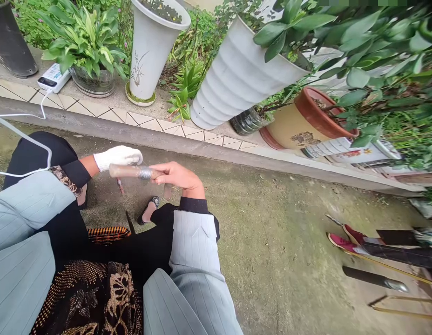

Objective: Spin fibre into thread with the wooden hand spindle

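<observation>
My right hand (177, 177) is bare and closed round one end of a short, thick wooden stick (127, 171). Silvery wire or tape is wound round the stick near my fingers, and its pale blunt end points left, slightly blurred. Just behind that end, my left hand (114, 157) in a white knitted glove has its fingers curled; what they hold, if anything, is hidden. Below the stick a small reddish-brown piece (121, 186) lies on the concrete. Between my knees are a dark narrow blade-like thing (130, 222) and an orange-and-black checked item (109, 235).
Along a tiled ledge (107, 114) stand several potted plants, among them a tall white pot (144, 56) and a leaning ribbed pot (244, 70). A white power bank (53, 78) with a cable sits there too. At right are another person's red shoes (343, 242).
</observation>
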Motion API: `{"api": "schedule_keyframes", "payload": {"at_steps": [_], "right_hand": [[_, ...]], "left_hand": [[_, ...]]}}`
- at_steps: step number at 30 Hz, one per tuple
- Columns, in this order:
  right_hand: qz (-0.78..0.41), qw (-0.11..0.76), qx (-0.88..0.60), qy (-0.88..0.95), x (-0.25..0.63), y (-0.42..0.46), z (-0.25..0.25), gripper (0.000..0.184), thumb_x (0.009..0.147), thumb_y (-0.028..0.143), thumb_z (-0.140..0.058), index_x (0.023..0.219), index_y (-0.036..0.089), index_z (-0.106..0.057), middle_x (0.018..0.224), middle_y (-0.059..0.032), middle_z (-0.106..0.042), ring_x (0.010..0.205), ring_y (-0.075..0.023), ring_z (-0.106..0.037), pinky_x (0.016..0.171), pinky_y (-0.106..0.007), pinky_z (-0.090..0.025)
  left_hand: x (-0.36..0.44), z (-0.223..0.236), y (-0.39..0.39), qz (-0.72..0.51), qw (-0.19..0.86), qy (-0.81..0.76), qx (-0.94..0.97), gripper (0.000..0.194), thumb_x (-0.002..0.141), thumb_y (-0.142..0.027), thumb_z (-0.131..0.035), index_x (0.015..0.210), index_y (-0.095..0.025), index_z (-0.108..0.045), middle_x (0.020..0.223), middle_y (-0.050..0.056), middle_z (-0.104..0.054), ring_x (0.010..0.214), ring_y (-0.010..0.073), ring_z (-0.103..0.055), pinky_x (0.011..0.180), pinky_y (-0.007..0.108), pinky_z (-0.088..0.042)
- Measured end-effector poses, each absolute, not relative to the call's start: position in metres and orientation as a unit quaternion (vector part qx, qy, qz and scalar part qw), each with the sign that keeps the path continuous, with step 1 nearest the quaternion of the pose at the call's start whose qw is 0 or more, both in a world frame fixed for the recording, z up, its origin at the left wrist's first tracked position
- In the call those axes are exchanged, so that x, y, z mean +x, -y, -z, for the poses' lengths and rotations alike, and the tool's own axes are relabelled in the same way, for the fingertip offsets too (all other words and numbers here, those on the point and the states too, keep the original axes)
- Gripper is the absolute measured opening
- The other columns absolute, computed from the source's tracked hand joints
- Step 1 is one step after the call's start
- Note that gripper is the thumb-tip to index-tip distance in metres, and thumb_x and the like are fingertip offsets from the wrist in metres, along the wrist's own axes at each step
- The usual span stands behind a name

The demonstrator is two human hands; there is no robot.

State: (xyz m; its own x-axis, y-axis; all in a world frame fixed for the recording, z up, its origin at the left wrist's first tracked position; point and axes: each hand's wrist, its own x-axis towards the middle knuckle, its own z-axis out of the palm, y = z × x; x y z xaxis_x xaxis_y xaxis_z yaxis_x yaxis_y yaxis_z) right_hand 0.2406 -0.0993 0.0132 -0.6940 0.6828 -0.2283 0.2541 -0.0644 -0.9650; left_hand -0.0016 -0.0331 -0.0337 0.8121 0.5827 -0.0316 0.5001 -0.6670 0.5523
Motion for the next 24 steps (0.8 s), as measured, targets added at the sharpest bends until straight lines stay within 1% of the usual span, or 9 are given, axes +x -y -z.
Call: {"api": "schedule_keyframes", "payload": {"at_steps": [3, 5, 7, 9, 11, 13, 15, 18, 24], "right_hand": [[-0.554, 0.370, -0.424, 0.614, 0.242, 0.095, -0.011, 0.046, 0.076, 0.047, -0.066, 0.108, 0.015, -0.064, 0.084, -0.0030, -0.061, 0.067, -0.0111, -0.049, 0.063, -0.025, -0.044], [-0.461, 0.396, -0.530, 0.592, 0.244, 0.087, -0.004, 0.038, 0.081, 0.045, -0.059, 0.105, 0.016, -0.064, 0.083, -0.0035, -0.061, 0.067, -0.0120, -0.049, 0.064, -0.026, -0.043], [-0.371, 0.299, -0.641, 0.602, 0.244, 0.081, 0.004, 0.029, 0.082, 0.035, -0.058, 0.103, 0.016, -0.066, 0.080, -0.0029, -0.061, 0.068, -0.0132, -0.049, 0.065, -0.026, -0.041], [-0.332, 0.136, -0.679, 0.641, 0.242, 0.080, 0.010, 0.023, 0.078, 0.026, -0.061, 0.097, 0.016, -0.069, 0.076, -0.0022, -0.061, 0.069, -0.0139, -0.049, 0.065, -0.026, -0.038], [-0.374, -0.003, -0.633, 0.678, 0.239, 0.083, 0.011, 0.022, 0.076, 0.021, -0.062, 0.095, 0.016, -0.071, 0.074, -0.0013, -0.061, 0.068, -0.0133, -0.050, 0.065, -0.025, -0.036], [-0.458, -0.074, -0.551, 0.693, 0.237, 0.087, 0.009, 0.024, 0.076, 0.020, -0.061, 0.097, 0.017, -0.071, 0.071, 0.0005, -0.061, 0.064, -0.0117, -0.050, 0.063, -0.024, -0.036], [-0.524, -0.087, -0.478, 0.700, 0.237, 0.090, 0.007, 0.026, 0.076, 0.021, -0.061, 0.099, 0.018, -0.071, 0.069, 0.0021, -0.060, 0.062, -0.0104, -0.050, 0.061, -0.022, -0.036], [-0.582, -0.059, -0.399, 0.706, 0.237, 0.090, 0.006, 0.026, 0.075, 0.027, -0.063, 0.098, 0.017, -0.070, 0.070, 0.0033, -0.059, 0.060, -0.0094, -0.048, 0.060, -0.022, -0.037], [-0.660, 0.002, -0.319, 0.680, 0.235, 0.094, -0.004, 0.038, 0.073, 0.038, -0.069, 0.103, 0.013, -0.068, 0.072, 0.0026, -0.059, 0.063, -0.0088, -0.048, 0.060, -0.022, -0.040]], "left_hand": [[0.004, 0.036, 0.040, -0.052, 0.288, -0.265, 0.919, 0.033, 0.093, -0.033, -0.036, 0.096, -0.017, -0.064, 0.087, 0.003, -0.069, 0.071, 0.0132, -0.059, 0.069, 0.021, -0.042], [0.005, 0.035, 0.044, -0.048, 0.282, -0.242, 0.927, 0.034, 0.094, -0.034, -0.035, 0.097, -0.018, -0.065, 0.088, 0.002, -0.069, 0.072, 0.0125, -0.060, 0.070, 0.020, -0.042], [0.004, 0.034, 0.044, -0.061, 0.265, -0.237, 0.933, 0.035, 0.096, -0.034, -0.034, 0.098, -0.019, -0.065, 0.091, 0.002, -0.070, 0.077, 0.0128, -0.061, 0.073, 0.020, -0.042], [0.001, 0.033, 0.041, -0.070, 0.237, -0.249, 0.936, 0.036, 0.096, -0.034, -0.033, 0.098, -0.019, -0.065, 0.093, 0.003, -0.071, 0.079, 0.0137, -0.062, 0.074, 0.021, -0.042], [-0.003, 0.034, 0.036, -0.064, 0.214, -0.258, 0.940, 0.035, 0.095, -0.035, -0.034, 0.098, -0.019, -0.066, 0.093, 0.003, -0.071, 0.078, 0.0144, -0.062, 0.072, 0.021, -0.042], [-0.005, 0.035, 0.034, -0.056, 0.211, -0.257, 0.942, 0.035, 0.095, -0.035, -0.035, 0.097, -0.020, -0.066, 0.093, 0.002, -0.071, 0.078, 0.0144, -0.062, 0.071, 0.021, -0.042], [-0.006, 0.035, 0.033, -0.056, 0.221, -0.254, 0.940, 0.035, 0.095, -0.034, -0.035, 0.097, -0.020, -0.066, 0.095, 0.002, -0.071, 0.081, 0.0142, -0.062, 0.073, 0.021, -0.042], [-0.006, 0.035, 0.034, -0.060, 0.233, -0.260, 0.935, 0.034, 0.094, -0.033, -0.035, 0.099, -0.019, -0.066, 0.098, 0.003, -0.071, 0.085, 0.0146, -0.063, 0.077, 0.021, -0.043], [-0.003, 0.034, 0.033, -0.055, 0.237, -0.269, 0.932, 0.034, 0.094, -0.034, -0.036, 0.097, -0.018, -0.066, 0.096, 0.003, -0.071, 0.082, 0.0147, -0.062, 0.075, 0.021, -0.043]]}}
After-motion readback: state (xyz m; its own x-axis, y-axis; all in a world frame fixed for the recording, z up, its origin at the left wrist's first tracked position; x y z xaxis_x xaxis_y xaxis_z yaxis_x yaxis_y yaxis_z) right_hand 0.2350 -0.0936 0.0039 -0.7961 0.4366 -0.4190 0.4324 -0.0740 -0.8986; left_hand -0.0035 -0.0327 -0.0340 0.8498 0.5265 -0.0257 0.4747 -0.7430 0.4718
